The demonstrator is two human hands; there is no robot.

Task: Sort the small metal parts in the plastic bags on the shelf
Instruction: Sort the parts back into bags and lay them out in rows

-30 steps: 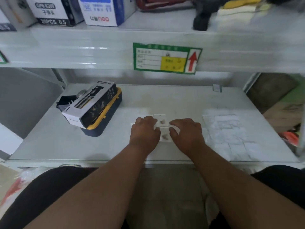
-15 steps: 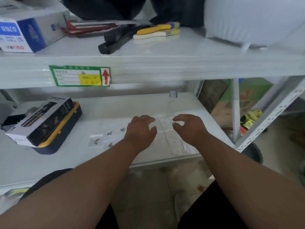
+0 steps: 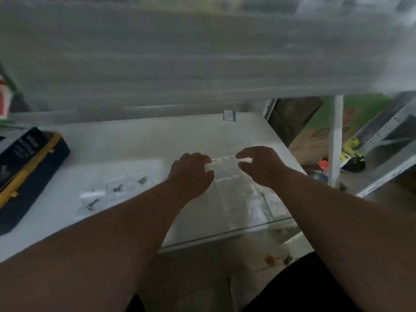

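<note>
The view is blurred by motion. My left hand (image 3: 191, 174) and my right hand (image 3: 262, 165) are close together over the right half of the white shelf (image 3: 144, 140). Between them is a small clear plastic bag (image 3: 225, 166); my left fingers curl at its left edge, and my right thumb and forefinger pinch its right edge. Under and in front of it lies a pile of flat clear bags (image 3: 243, 203). To the left of my left forearm lie clear bags with small dark metal parts (image 3: 114, 188) in them.
A dark case with a yellow rim, with a black box on top (image 3: 27, 163), sits at the left. A small square tag (image 3: 229, 115) stands at the back. The upper shelf's front (image 3: 202, 64) hangs close overhead. A white post (image 3: 335, 143) and floor clutter are at the right.
The view has swung right and closer. Both hands left the bags with metal parts and moved right to the clear bag pile, taking hold of one bag.
</note>
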